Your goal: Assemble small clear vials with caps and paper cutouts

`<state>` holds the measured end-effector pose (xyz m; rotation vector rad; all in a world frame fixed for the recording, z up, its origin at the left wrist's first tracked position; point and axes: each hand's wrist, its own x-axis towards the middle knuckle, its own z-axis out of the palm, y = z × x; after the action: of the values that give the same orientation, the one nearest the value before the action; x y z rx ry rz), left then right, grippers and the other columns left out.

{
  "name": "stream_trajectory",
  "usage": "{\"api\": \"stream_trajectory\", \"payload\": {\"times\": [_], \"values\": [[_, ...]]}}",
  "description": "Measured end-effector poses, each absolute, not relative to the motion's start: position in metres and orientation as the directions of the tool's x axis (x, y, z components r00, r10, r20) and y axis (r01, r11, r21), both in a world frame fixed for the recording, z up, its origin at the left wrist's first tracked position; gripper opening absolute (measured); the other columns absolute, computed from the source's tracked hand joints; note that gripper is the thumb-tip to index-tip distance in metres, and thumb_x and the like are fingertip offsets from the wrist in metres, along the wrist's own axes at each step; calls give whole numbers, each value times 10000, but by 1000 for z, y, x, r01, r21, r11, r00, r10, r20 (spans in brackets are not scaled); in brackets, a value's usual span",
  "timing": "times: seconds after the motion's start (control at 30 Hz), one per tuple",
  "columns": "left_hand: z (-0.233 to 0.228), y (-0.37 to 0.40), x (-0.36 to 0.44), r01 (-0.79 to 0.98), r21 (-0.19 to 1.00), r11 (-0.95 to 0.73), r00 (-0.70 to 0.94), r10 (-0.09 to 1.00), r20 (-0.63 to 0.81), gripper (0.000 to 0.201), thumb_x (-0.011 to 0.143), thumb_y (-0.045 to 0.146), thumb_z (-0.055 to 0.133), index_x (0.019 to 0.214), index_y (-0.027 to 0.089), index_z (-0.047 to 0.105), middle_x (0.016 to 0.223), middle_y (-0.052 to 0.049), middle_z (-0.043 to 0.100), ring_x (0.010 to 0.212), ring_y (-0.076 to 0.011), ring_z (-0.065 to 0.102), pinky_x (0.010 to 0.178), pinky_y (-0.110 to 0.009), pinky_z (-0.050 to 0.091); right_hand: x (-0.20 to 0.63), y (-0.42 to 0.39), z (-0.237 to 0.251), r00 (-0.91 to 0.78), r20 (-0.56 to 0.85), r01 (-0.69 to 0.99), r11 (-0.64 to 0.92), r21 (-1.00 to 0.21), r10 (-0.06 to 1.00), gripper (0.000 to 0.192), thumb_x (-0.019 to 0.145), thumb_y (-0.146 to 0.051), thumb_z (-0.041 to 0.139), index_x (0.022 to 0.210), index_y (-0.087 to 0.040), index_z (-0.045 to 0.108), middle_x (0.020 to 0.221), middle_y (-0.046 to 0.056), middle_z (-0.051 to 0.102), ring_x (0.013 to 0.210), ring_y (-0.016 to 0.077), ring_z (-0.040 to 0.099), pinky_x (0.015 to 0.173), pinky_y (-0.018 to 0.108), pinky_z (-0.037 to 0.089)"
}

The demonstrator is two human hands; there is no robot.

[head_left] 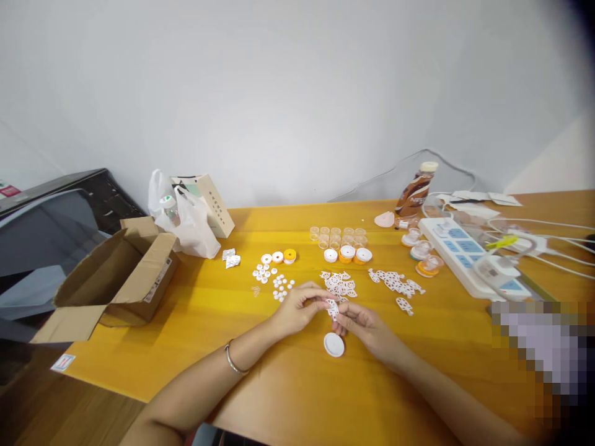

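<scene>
Between the fingertips of both hands is a small white openwork plastic piece (332, 309). My left hand (304, 306) pinches its upper left side, and my right hand (362, 323) grips its lower right side. Just below the hands a round white disc (334, 345) lies flat on the table. Beyond my fingers rests a pile of similar white openwork pieces (341, 285), with a second group (395, 282) to its right and a single piece (404, 306) apart from it. Several small white round caps (281, 286) are scattered left of my left hand.
Clear plastic cups (338, 237) stand in rows behind white and orange round parts (348, 253). At right are a power strip (469, 257) with cables and a brown drink bottle (417, 191). An open cardboard box (134, 272) and a plastic bag (193, 226) stand at left.
</scene>
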<state>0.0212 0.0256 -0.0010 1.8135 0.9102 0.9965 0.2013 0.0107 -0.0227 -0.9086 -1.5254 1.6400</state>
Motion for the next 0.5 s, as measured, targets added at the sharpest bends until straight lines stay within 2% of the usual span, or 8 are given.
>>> {"api": "stream_trajectory", "payload": {"times": [0.17, 0.3, 0.5], "values": [[-5, 26, 21, 246, 883, -400, 397, 872, 284, 192, 795, 253, 580, 949, 199, 681, 821, -55, 563, 794, -144, 531, 741, -257, 434, 201, 10, -21, -493, -28, -24, -46, -999, 869, 276, 761, -460, 585, 707, -190, 598, 652, 4, 603, 617, 148, 541, 619, 291, 425], [-5, 25, 20, 233, 882, -411, 403, 866, 297, 180, 790, 243, 583, 933, 199, 684, 928, -71, 577, 893, -163, 541, 796, -267, 434, 201, 9, -20, -488, -21, -33, -43, -999, 873, 263, 766, -449, 582, 700, -195, 594, 652, 4, 599, 616, 147, 539, 618, 288, 425], [-5, 24, 21, 231, 916, -328, 431, 878, 206, 216, 812, 264, 547, 958, 165, 672, 851, -73, 646, 778, -152, 577, 724, -254, 455, 200, 7, -18, -484, -21, -23, -37, -999, 875, 270, 760, -463, 582, 703, -199, 594, 664, 8, 609, 622, 153, 546, 624, 294, 430]]}}
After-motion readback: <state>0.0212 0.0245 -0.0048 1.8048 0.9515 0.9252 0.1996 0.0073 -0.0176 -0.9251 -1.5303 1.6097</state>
